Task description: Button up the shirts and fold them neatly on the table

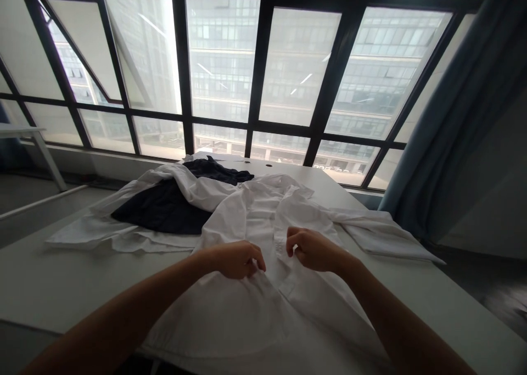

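A white shirt [255, 309] lies spread on the table, its collar end toward the windows and its front edges parted down the middle. My left hand [241, 259] is closed, with its fingertips pinching the cloth beside the left front edge. Across the opening, my right hand [310, 248] is curled, thumb and fingers closed on the right front edge. One sleeve [382, 235] stretches out to the right. The hem hangs over the near edge of the table.
Dark navy cloth [162, 210] lies partly under other white fabric [119, 238] at the left. The white table [436, 298] reaches toward the windows [222, 56]. A blue curtain [453, 111] hangs at the right, and another white table [45, 150] stands at the far left.
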The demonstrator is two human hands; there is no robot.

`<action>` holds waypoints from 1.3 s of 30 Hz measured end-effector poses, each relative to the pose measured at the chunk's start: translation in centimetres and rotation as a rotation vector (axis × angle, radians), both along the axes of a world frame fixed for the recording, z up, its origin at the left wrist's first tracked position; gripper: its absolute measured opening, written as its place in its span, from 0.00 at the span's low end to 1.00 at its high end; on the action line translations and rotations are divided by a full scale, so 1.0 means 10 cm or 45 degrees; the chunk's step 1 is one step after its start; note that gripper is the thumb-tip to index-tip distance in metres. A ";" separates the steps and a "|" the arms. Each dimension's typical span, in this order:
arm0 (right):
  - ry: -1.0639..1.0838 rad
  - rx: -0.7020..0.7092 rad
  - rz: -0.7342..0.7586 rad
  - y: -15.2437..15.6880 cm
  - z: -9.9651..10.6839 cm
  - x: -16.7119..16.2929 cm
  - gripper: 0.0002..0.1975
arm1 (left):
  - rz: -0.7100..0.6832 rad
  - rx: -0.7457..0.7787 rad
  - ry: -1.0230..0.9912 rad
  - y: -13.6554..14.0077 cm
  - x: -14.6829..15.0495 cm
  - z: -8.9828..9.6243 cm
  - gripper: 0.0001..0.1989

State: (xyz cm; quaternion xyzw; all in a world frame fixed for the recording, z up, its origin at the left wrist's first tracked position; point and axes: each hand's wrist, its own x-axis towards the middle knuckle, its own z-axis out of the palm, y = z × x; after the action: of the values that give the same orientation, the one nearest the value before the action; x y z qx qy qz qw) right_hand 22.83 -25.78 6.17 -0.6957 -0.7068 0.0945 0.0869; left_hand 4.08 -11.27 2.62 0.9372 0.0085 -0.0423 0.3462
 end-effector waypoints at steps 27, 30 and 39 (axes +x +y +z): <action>0.284 -0.318 0.213 -0.17 -0.09 -0.35 0.13 | 0.219 0.490 0.062 -0.07 -0.06 0.01 0.04; 0.266 -0.246 -0.161 -0.13 -0.12 -0.24 0.25 | 0.280 0.366 0.009 -0.21 0.01 -0.02 0.05; 0.106 -0.483 -0.483 0.01 -0.29 -0.42 0.28 | 0.401 -0.009 -0.243 -0.16 0.19 -0.43 0.08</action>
State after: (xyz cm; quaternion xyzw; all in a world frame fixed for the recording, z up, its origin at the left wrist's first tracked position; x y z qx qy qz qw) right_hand 18.62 -25.63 3.23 -0.8151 -0.5291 0.2359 0.0002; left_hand 6.00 -12.87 -1.73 0.9227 0.1220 0.1015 0.3513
